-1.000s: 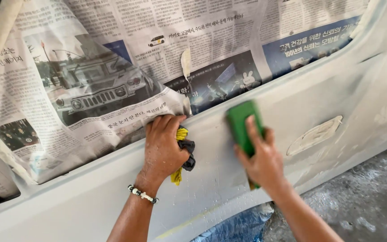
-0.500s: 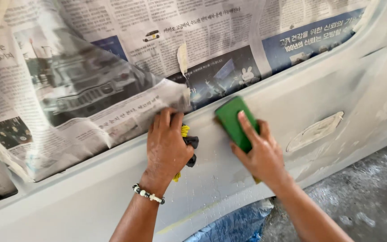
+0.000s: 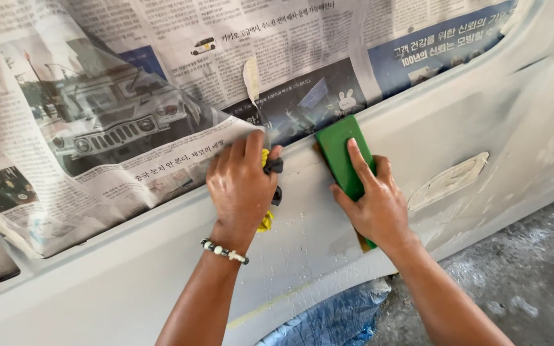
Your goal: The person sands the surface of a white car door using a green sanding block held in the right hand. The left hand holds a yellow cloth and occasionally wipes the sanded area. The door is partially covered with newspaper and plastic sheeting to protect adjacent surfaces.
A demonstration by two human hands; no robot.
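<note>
My right hand (image 3: 373,202) presses a flat green sanding block (image 3: 342,152) against a pale grey car door panel (image 3: 495,128), just under the newspaper-covered window. The block's upper end touches the newspaper's lower edge. My left hand (image 3: 242,186), with a bead bracelet at the wrist, rests on the panel to the left of the block and is closed on a yellow and black rag or sponge (image 3: 268,214). Water drops run down the panel below both hands.
Newspaper sheets (image 3: 161,96) mask the window above the panel. A filled door-handle recess (image 3: 449,181) lies to the right of my right hand. Blue plastic sheeting (image 3: 328,317) hangs under the panel, and a wet grey concrete floor (image 3: 527,275) is at lower right.
The green block and my right hand have slid up and to the left along the panel, closer to my left hand. My left hand has stayed at the newspaper's corner.
</note>
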